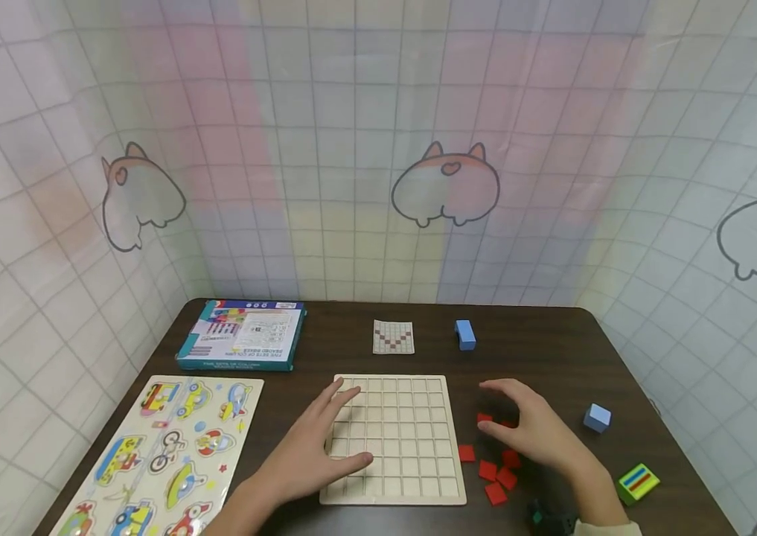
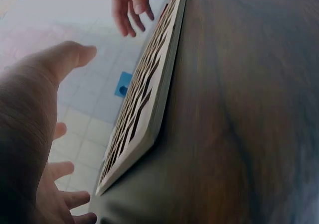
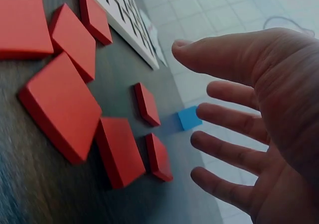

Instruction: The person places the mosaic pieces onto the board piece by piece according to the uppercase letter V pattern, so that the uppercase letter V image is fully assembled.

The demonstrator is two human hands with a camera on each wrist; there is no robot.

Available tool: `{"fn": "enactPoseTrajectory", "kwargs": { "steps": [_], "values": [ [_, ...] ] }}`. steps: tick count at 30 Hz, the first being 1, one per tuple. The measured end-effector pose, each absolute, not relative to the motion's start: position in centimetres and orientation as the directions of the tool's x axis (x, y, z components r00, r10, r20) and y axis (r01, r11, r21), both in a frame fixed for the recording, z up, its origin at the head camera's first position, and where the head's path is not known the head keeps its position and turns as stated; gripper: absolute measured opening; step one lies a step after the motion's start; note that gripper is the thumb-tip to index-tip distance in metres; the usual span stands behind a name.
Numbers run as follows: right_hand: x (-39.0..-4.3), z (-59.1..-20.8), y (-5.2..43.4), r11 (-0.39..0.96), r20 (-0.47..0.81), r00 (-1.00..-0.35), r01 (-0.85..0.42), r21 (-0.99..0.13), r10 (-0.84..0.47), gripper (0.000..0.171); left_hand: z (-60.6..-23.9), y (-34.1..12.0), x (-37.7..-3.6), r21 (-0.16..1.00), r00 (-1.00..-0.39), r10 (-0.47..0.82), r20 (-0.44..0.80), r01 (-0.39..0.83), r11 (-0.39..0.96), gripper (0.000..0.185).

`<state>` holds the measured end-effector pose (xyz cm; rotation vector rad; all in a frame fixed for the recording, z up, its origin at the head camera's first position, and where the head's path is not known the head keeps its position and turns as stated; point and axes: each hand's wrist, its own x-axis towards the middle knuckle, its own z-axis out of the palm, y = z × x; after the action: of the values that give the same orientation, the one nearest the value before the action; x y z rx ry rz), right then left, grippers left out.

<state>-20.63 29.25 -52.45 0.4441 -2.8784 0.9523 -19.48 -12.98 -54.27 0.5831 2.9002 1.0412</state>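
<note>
A pale wooden grid board lies flat in the middle of the table, its square cells bare. Over its left edge hovers my left hand, thumb and fingers spread, holding nothing. My right hand hangs above several red square tiles right of the board, fingers apart and no tile between them. In the right wrist view, the red tiles lie loose on the table, some touching each other. Behind the board sits a small card with a grid and a V-shaped row of reddish squares.
A blue block stands at the back, another blue block at the right. Near the right edge is a green block with coloured stripes. At left lie a vehicle picture puzzle board and a flat boxed set.
</note>
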Motion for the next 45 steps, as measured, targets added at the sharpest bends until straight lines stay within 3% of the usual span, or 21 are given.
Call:
{"fn": "enactPoseTrajectory", "kwargs": {
  "steps": [20, 26, 31, 45],
  "values": [
    [-21.6, -54.0, 29.4, 0.800, 0.123, -0.959, -0.280, -0.531, -0.254, 0.039, -55.4, -16.0, -17.9, 0.637, -0.924, 0.383, -0.017, 0.285, 0.716, 0.131],
    [-21.4, -54.6, 29.5, 0.788, 0.184, -0.946, -0.325, -0.523, -0.268, 0.030, -56.0, -16.0, -17.5, 0.630, -0.911, 0.411, -0.016, 0.310, 0.712, 0.134],
    [-21.3, -54.7, 29.7, 0.796, 0.146, -0.957, -0.290, -0.532, -0.251, 0.024, -56.2, -15.9, -17.4, 0.630, -0.900, 0.436, -0.009, 0.334, 0.701, 0.136],
    [-21.3, -54.7, 29.1, 0.812, 0.184, -0.958, -0.283, -0.511, -0.218, 0.021, -56.4, -16.3, -17.7, 0.596, -0.890, 0.455, 0.017, 0.374, 0.711, 0.138]
  ]
}}
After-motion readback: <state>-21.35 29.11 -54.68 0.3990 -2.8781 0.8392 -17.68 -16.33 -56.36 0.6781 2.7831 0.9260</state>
